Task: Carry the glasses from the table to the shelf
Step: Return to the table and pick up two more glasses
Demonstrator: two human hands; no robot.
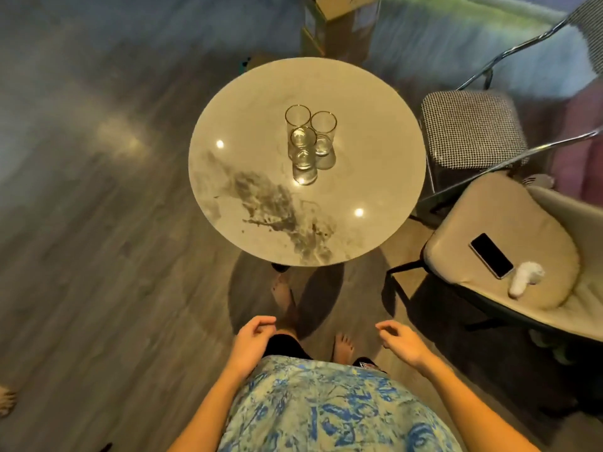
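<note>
Ahead, three clear glasses (308, 141) stand clustered, touching, on a round marble table (248, 203). Nearer, left hand (253, 337) and right hand (399, 342) hang loosely curled, holding nothing.

Count, head view:
Glasses: 3, clear, upright, clustered on the round surface (248, 197): rear left glass (297, 120), rear right glass (323, 132), front glass (304, 148).
Chairs: 2, checkered chair (470, 125) and cream chair (509, 239).
Phone (492, 255): 1.
Bare feet: 2.
</note>
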